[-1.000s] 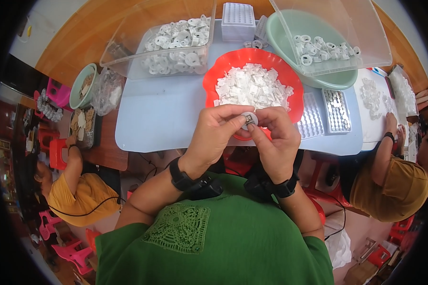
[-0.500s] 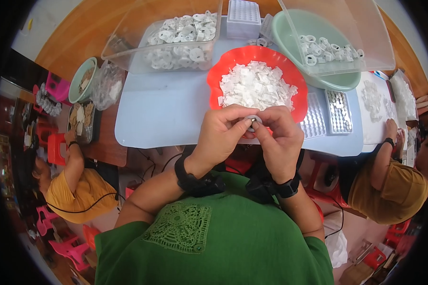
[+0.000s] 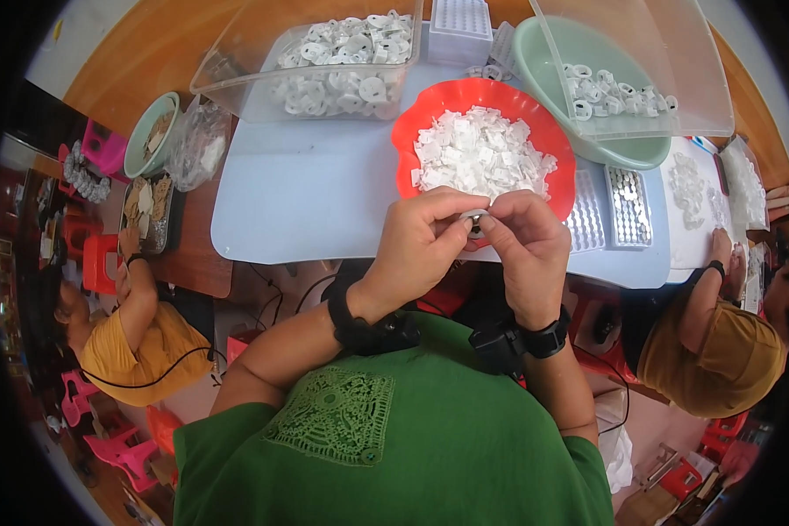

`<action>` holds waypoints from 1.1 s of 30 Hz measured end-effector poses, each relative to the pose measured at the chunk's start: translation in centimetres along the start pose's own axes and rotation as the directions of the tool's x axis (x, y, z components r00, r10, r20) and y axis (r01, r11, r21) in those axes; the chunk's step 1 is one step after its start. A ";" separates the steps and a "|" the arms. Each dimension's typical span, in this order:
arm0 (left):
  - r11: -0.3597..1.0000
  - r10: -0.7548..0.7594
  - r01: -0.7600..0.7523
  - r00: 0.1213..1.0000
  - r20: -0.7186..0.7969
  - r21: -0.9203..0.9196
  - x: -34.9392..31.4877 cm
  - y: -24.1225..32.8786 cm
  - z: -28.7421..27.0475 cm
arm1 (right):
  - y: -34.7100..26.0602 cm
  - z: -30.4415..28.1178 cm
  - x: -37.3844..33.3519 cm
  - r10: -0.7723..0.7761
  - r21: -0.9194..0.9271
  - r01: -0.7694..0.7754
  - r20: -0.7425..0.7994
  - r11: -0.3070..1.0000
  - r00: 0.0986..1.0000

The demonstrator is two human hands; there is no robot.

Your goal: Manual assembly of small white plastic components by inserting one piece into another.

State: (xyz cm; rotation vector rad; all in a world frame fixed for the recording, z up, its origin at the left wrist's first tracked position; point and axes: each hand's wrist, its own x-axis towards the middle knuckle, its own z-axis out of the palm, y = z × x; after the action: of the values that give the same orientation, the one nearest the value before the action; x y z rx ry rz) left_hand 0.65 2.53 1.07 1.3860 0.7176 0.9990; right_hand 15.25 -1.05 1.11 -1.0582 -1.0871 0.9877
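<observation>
Between my fingertips is a small round white plastic part [image 3: 476,216] with a dark, partly shiny middle. My left hand [image 3: 419,245] pinches it from the left, thumb at its near side. My right hand [image 3: 533,250] grips it from the right with thumb and index finger. Both hands are closed over the near edge of a red scalloped bowl [image 3: 405,114], which is heaped with flat white plastic pieces [image 3: 478,149]. My fingers hide much of the held part's rim.
A clear bin [image 3: 237,96] of round white parts stands back left. Another clear bin [image 3: 714,114] rests tilted over a green basin [image 3: 535,61]. Right of the bowl lies a tray of shiny discs [image 3: 627,206]. Co-workers in yellow [image 3: 136,351] and brown [image 3: 719,359] sit on either side.
The view has shifted slightly. My hands still hold the round part together, now with its dark, shiny middle showing more between the thumbs.
</observation>
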 end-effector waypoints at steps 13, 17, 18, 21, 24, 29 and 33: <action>0.995 -0.088 0.087 0.996 -0.012 -0.051 -0.5 -0.3 0.2 | 0.3 0.3 -0.5 -0.053 -0.112 0.053 -0.002 0.992 0.999; 0.998 -0.065 0.065 0.997 -0.039 -0.004 -0.5 -0.1 0.5 | 0.2 0.1 -0.2 -0.024 -0.160 0.028 0.027 0.987 0.999; 0.994 -0.051 0.054 0.998 -0.035 0.092 -0.5 0.1 0.4 | 0.2 0.1 -0.2 -0.026 -0.179 0.032 0.038 0.983 0.999; 0.985 -0.045 0.044 0.999 0.001 0.164 -0.4 0.1 0.3 | -0.1 0.2 0.0 -0.007 -0.179 0.015 0.044 0.984 0.999; 0.992 0.016 -0.012 1.000 -0.026 0.128 -0.6 -0.4 0.7 | -0.3 0.3 0.0 0.065 -0.198 -0.049 0.075 0.979 0.995; 1.000 -0.022 0.022 0.995 -0.101 0.000 -0.7 0.0 0.7 | -0.5 0.1 0.1 0.065 -0.113 -0.054 0.089 0.992 0.994; 0.969 -0.158 0.148 0.987 -0.035 -0.197 -0.4 0.5 0.5 | -0.6 -0.4 0.2 0.106 0.066 -0.110 0.059 0.992 0.993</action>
State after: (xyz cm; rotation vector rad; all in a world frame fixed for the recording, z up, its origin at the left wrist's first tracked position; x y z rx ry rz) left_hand 0.81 1.90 1.57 1.1231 0.7332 0.9572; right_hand 15.70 -1.08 1.64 -1.0470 -1.0412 1.1392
